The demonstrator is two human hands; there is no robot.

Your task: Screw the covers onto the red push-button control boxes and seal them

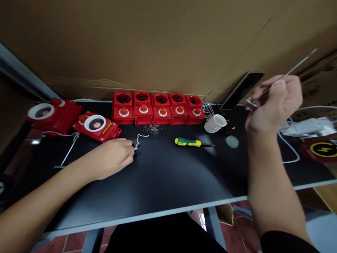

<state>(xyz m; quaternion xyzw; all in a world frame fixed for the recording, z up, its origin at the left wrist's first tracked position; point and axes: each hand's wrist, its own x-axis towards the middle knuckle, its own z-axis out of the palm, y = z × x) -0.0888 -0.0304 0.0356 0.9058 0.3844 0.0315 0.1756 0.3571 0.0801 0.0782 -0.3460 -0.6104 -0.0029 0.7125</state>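
My left hand (pixel 116 158) rests low over the table with its fingers pinched on a white string (pixel 138 140), whose loose end curls out to the right. Just behind that hand lies a red alarm box (pixel 97 126) with a white ring round its dark front. My right hand (pixel 276 102), raised above the table's right side, grips a small metal hammer (pixel 300 63). Its thin shaft points up to the right, and the short thick head shows by the fingers. Another such hammer (pixel 68 151) lies at the left, tied by string to a second red box (pixel 61 116).
Several red boxes (pixel 161 109) with round openings stand in a row along the cardboard wall. A green-yellow screwdriver (pixel 188 142), stacked white rings (pixel 214 123), a clear disc (pixel 232 141), metal rods (pixel 208 109), a phone (pixel 242 89) and a white adapter (pixel 305 127) occupy the table.
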